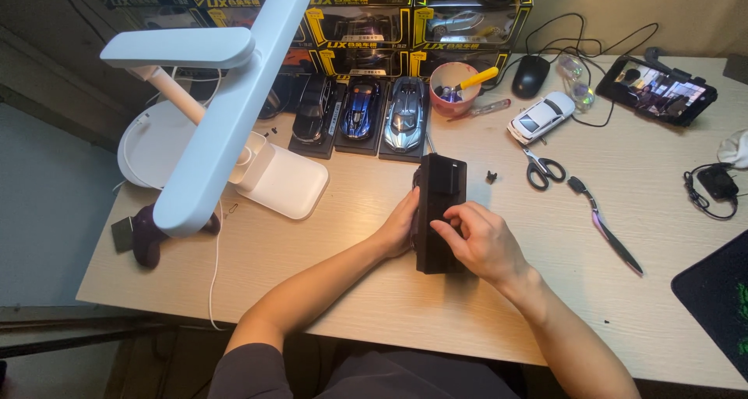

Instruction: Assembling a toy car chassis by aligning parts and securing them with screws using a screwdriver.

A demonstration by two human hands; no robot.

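Observation:
A black rectangular base plate (441, 182) lies lengthwise on the wooden desk (327, 259) in front of me. My left hand (401, 226) grips its left edge from the side. My right hand (483, 243) rests on top of its near end, fingers curled and pressing on the surface. A small black piece (492, 176) lies loose on the desk just right of the plate.
Three model cars on black bases (360, 118) stand behind the plate, with stacked car boxes (389, 25) beyond. A white desk lamp (226, 111) stands at left. A pink cup with a screwdriver (456, 87), white model car (541, 116), scissors (543, 167), phone (661, 90) and knife (612, 231) lie right.

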